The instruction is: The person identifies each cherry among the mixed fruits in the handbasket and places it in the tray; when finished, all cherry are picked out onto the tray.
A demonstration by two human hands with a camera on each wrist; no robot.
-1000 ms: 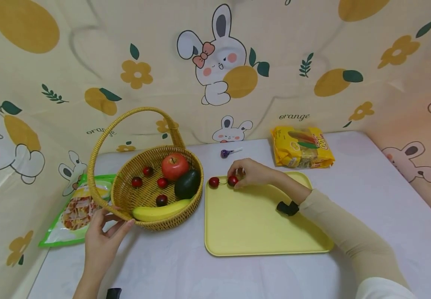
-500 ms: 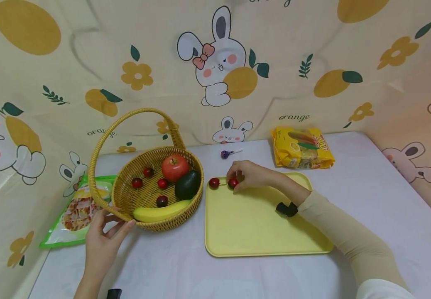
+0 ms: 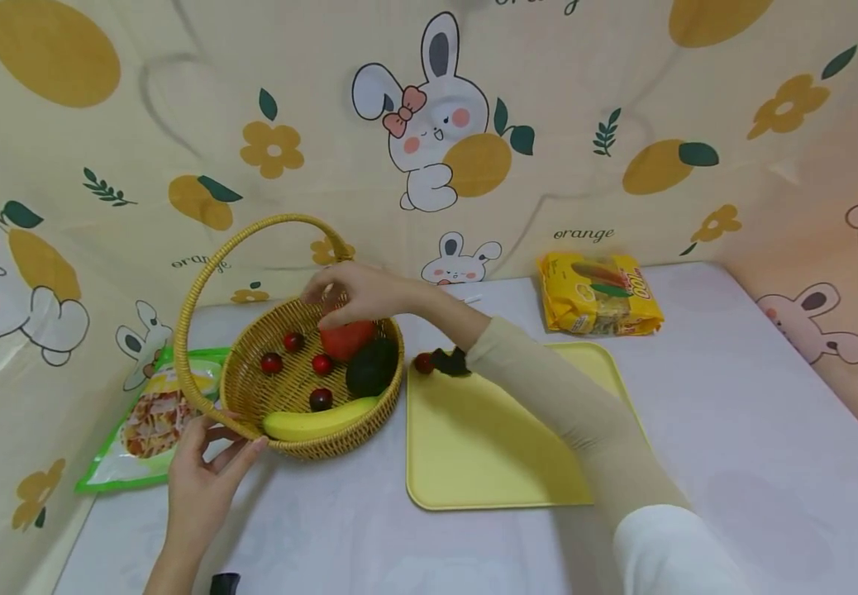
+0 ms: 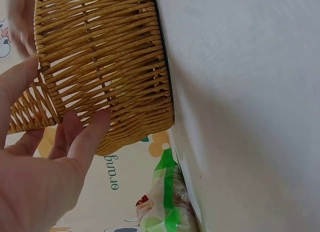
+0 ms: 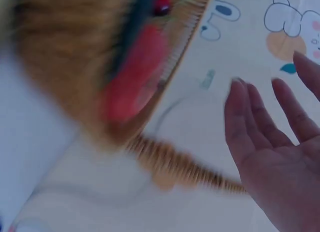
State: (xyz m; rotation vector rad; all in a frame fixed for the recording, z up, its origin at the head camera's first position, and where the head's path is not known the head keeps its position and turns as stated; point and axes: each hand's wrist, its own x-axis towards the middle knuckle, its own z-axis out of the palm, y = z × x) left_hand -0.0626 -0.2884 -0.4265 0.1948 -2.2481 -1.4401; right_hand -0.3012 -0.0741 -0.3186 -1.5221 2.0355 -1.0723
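Observation:
My left hand (image 3: 202, 479) grips the near-left rim of a wicker basket (image 3: 198, 364) at the foot of its handle, with thumb and fingers on the weave in the left wrist view. My right hand (image 3: 358, 291) is over the basket's back rim, above the red apple (image 3: 347, 340). Its fingers are loosely bent with nothing visible between them in the right wrist view. Also in the basket lie an avocado (image 3: 372, 368), a banana (image 3: 317, 420) and several dark red cherries (image 3: 321, 400). A cherry (image 3: 423, 362) shows at the yellow tray's (image 3: 488, 463) back-left corner, beside my wrist strap.
A yellow snack package (image 3: 600, 293) stands at the back right. A green-edged food bag (image 3: 154, 421) lies left of the basket. The lollipop's white stick (image 3: 472, 298) shows behind my right forearm, which crosses over the tray.
My right hand has left the cherry at the tray's back edge and moved left over the basket. That cherry is now hidden behind the arm. My left hand keeps its grip on the basket.

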